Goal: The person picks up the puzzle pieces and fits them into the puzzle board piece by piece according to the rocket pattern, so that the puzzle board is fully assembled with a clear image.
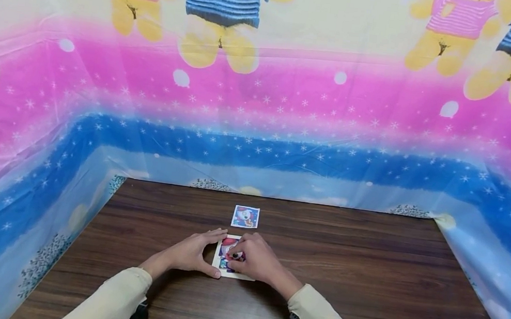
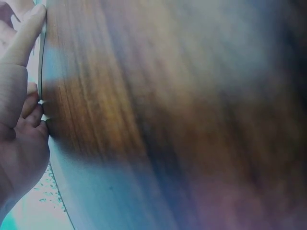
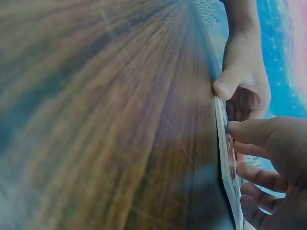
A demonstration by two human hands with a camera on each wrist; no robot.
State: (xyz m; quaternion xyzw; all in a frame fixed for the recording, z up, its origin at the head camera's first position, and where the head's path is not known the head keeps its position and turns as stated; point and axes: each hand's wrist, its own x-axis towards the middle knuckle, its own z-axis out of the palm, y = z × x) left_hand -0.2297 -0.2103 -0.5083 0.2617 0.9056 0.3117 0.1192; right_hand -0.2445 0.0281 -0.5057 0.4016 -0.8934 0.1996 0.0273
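A small picture puzzle with a pale border lies flat on the table, its colourful cartoon picture partly covered by the right hand. My left hand braces the puzzle's left side, fingers at the far corner and thumb at the near corner. Above the picture, my right hand pinches a small puzzle piece between thumb and index finger; most of that piece is hidden. In the right wrist view, the right hand's fingertips touch the top face of the puzzle board, and the left thumb rests on its far end.
A square picture card showing a white cartoon dog lies just beyond the puzzle. The brown wood-grain table reaches back to a printed cloth hung along the far side and both ends.
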